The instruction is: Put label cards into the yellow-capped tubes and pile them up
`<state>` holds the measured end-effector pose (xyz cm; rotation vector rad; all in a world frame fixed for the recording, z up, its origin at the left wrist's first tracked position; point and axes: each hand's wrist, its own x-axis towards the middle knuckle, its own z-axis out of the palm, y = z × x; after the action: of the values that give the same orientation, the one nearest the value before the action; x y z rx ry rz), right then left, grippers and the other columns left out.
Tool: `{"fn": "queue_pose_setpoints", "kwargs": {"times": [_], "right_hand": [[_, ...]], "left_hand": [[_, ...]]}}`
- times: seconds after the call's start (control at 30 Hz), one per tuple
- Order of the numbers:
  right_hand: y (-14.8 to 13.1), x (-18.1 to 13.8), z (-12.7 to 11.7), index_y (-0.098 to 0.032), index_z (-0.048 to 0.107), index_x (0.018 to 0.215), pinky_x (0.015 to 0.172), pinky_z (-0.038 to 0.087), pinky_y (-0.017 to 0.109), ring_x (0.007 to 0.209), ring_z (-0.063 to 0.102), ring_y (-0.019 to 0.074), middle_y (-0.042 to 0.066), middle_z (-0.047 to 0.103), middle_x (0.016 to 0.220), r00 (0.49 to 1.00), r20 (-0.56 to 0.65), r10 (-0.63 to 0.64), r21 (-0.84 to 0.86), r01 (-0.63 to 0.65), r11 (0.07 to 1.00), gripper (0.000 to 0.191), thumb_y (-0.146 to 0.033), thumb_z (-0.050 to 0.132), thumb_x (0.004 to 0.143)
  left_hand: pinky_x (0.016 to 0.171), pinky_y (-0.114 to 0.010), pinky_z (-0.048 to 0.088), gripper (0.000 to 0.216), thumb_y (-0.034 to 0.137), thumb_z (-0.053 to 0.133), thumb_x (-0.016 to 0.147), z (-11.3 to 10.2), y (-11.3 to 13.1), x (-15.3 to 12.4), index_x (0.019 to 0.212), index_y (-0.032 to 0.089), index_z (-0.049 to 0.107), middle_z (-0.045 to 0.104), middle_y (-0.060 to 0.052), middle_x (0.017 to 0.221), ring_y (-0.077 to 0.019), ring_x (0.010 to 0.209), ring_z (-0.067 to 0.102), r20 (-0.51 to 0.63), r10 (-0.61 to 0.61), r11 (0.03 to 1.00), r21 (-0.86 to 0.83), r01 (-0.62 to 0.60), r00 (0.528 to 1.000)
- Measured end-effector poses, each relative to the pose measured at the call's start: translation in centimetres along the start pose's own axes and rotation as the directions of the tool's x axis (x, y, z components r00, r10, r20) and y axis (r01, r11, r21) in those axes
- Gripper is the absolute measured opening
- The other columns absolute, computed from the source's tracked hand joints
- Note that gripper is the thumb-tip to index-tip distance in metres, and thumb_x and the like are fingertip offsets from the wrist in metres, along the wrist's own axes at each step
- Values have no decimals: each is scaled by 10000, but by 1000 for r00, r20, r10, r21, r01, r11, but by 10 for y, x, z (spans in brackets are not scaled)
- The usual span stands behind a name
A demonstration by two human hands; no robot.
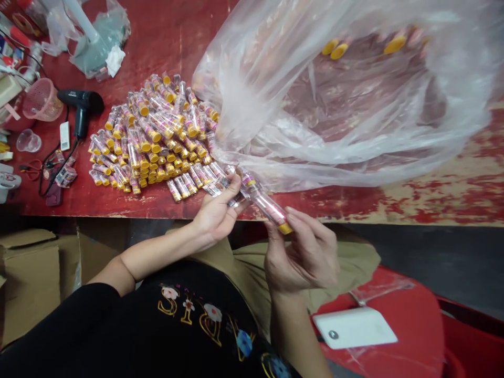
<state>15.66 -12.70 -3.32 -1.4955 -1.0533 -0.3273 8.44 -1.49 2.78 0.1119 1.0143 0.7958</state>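
1) Right hand (pixel 301 252), lower centre-right of frame: thumb and fingers closed on a clear cylindrical plastic tube with pink label and yellow cap (pixel 271 209), gripping its capped lower end
2) Tube slants from that grip toward upper left, far end just beside the left hand's fingertips; it lies over the front table edge, mid-frame
3) Left hand (pixel 218 212), centre: thumb and fingers pinched on glossy clear plastic pieces (pixel 237 198), blurred, can't tell exactly what
4) Heap of similar yellow-capped tubes (pixel 157 131), left of centre, on worn red tabletop (pixel 169 37)
5) Large translucent plastic bag (pixel 354 144), upper right, a few yellow-capped tubes visible in it
6) Black hair dryer (pixel 81 105), left; white rectangular device (pixel 358 328) on red seat (pixel 417 331), lower right
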Motion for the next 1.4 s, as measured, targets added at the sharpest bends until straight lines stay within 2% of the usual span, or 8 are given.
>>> {"fn": "queue_pose_setpoints", "kwargs": {"times": [0.2,0.37,0.43,0.67,0.77,0.97,1.17,1.4], "right_hand": [[-3,-3,0,-241,759,1269,864,641,323,956,776,203,77,788,1129,1000,9,7,7,-7,1000,595,-7,868,732],[-3,-3,-4,-204,788,1173,833,642,362,946,755,217,73,772,1036,959,-50,280,148,-270,951,379,-112,841,809],[-2,-1,-4,-193,790,1136,817,647,376,926,754,222,76,769,1015,952,-20,305,183,-297,937,328,-158,846,815],[2,3,0,-196,774,1201,833,649,317,925,784,204,93,801,1098,1000,29,1,29,-1,1000,482,-27,857,758],[0,-1,-4,-201,758,1257,848,651,321,952,787,212,101,800,1132,999,24,-21,-39,22,999,520,-45,855,770],[-6,-6,-13,-246,741,1318,891,654,383,1059,769,235,104,781,1211,983,142,113,185,-139,973,435,-94,704,912],[-13,-13,-5,-245,795,1202,715,682,358,957,768,216,91,770,1157,914,47,403,384,-388,838,299,-161,721,925],[-9,-13,-16,-319,754,1293,851,655,334,1010,779,206,57,784,1213,986,122,109,161,-129,979,553,-35,797,821]], "left_hand": [[1030,-357,545,277,41,810,811,-4,-3,0,1044,190,790,777,4,940,-126,892,711,33,54,998,22,-55,998],[1079,-392,539,114,49,740,875,-3,3,1,905,153,776,775,-22,997,-154,1017,713,-28,6,1000,3,-6,1000],[1084,-396,543,120,62,700,912,-2,4,1,849,143,763,763,-21,950,-144,987,709,-37,-12,1000,-13,11,999],[1074,-392,543,335,113,796,858,-2,1,-6,1178,212,782,790,-48,1127,-166,1033,718,-1,-46,998,38,46,999],[1059,-383,539,421,140,853,810,-3,-1,-9,1213,225,765,794,-36,1097,-155,988,721,33,-9,997,76,6,999],[1008,-369,556,429,153,897,755,-6,-2,-7,1156,209,753,791,-14,981,-156,927,734,85,66,988,135,-77,994],[1013,-383,579,179,142,814,836,-7,1,-2,1006,185,776,778,-29,1031,-177,1020,724,54,21,991,128,-27,998],[1011,-390,591,158,147,795,855,-6,2,-3,1009,178,787,775,-52,1097,-189,1068,713,26,-4,995,100,2,1000]]}}
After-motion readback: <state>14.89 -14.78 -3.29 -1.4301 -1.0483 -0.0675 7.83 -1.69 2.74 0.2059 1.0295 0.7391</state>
